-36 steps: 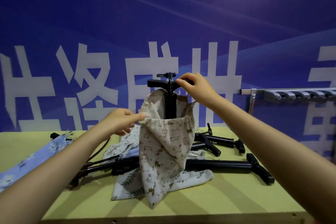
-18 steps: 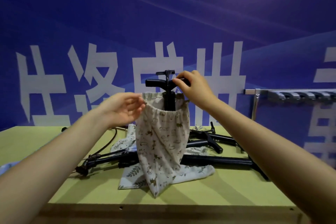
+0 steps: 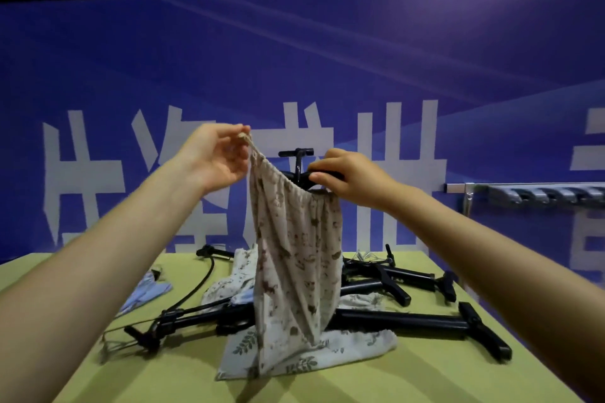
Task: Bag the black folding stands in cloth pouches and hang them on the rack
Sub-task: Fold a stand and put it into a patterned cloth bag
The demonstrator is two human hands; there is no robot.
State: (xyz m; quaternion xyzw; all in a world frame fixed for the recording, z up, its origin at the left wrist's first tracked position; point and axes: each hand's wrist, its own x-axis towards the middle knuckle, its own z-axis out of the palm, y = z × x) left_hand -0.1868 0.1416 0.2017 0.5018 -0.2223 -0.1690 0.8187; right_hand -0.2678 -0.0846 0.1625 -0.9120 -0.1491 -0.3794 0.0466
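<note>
A beige cloth pouch (image 3: pixel 296 258) with small brown prints hangs upright above the table, with a black folding stand (image 3: pixel 296 160) inside it; only the stand's T-shaped top shows above the pouch mouth. My left hand (image 3: pixel 214 157) pinches the pouch's drawstring at its upper left corner and holds it raised. My right hand (image 3: pixel 348 178) grips the stand's crossbar at the right side of the pouch mouth. The metal rack (image 3: pixel 530 193) with several hooks juts out at the right, with nothing hanging on it.
More black folding stands (image 3: pixel 402 321) lie crossed on the yellow-green table (image 3: pixel 409 376), over a leaf-print pouch (image 3: pixel 307 360). A light blue pouch (image 3: pixel 147 293) and a black cable (image 3: pixel 196 285) lie at the left. A blue banner wall stands behind.
My left hand has risen from the pouch's rim and now pulls the drawstring up and to the left. The pouch mouth has gathered tighter round the stand. The view has tilted upward.
</note>
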